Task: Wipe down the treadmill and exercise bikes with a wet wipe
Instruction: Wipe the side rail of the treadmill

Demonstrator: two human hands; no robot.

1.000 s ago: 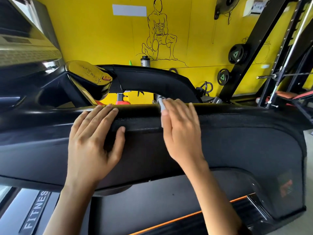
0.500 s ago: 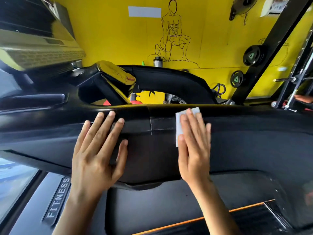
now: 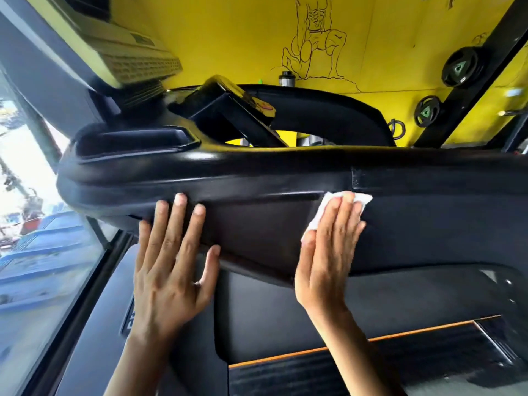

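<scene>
The right hand (image 3: 328, 252), fingers straight, presses the wet wipe (image 3: 317, 218) flat just under the upper edge of the treadmill (image 3: 257, 178) console panel. The left hand (image 3: 171, 267), fingers spread, braces well apart. Treadmill wiping looks underway; next, sweep along the unwiped panel.

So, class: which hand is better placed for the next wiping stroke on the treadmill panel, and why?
Right. The right hand presses the wipe flat against the panel; the left hand rests bare on it, holding nothing.
</scene>
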